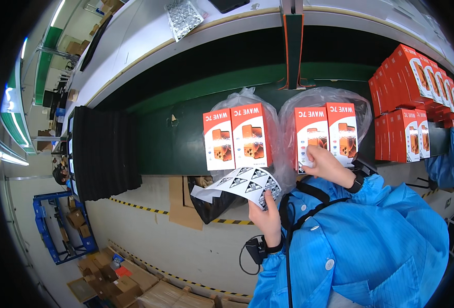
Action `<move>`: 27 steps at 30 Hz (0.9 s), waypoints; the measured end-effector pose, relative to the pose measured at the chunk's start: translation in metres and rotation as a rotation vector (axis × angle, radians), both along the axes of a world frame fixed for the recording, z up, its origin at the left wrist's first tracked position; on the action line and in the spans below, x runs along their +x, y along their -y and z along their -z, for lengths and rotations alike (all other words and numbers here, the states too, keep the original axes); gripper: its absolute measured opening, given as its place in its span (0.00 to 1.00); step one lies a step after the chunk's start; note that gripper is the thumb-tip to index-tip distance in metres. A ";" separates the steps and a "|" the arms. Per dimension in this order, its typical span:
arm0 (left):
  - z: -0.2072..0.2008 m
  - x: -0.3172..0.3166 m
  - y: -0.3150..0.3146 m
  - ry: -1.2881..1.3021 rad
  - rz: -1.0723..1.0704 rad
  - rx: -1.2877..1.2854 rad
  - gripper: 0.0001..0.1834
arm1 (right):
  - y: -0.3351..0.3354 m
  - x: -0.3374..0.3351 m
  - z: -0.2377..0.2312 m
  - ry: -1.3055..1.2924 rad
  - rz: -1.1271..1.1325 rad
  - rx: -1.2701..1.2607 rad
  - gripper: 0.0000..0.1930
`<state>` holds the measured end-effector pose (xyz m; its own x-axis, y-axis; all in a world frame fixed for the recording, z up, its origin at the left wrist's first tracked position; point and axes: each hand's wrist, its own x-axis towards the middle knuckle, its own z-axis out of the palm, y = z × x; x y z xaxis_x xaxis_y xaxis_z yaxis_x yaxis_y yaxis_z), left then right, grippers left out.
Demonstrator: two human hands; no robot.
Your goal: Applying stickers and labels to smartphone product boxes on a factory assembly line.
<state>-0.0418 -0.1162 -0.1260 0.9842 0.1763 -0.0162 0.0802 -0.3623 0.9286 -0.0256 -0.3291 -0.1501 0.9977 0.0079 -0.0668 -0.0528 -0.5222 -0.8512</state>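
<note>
Orange-and-white boxes [325, 134] stand bagged on the green conveyor [186, 133]; right hand [325, 163] fingers press one box's lower front. Left hand [265, 218] grips a sticker sheet [242, 182] (triangular labels) below a second bagged pair [238, 136]. Stacked boxes [417, 102] crowd the right.

Glossy paper is noted on the sticker sheet [242, 184]; smooth printed cardboard on the orange boxes [239, 136]; thin, crinkled clear plastic on the bags [247, 97]; matt green surfacing on the bench [186, 138].
</note>
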 end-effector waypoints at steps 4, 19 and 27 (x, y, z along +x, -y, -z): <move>-0.006 0.001 -0.004 -0.058 0.015 -0.217 0.17 | -0.009 -0.007 -0.019 -0.044 0.011 0.071 0.13; 0.001 0.012 -0.048 0.012 0.097 -0.359 0.16 | -0.089 0.016 -0.047 0.176 -0.324 0.151 0.10; -0.010 0.026 -0.069 -0.066 0.135 -0.105 0.15 | -0.120 0.038 -0.036 0.070 -0.333 0.044 0.07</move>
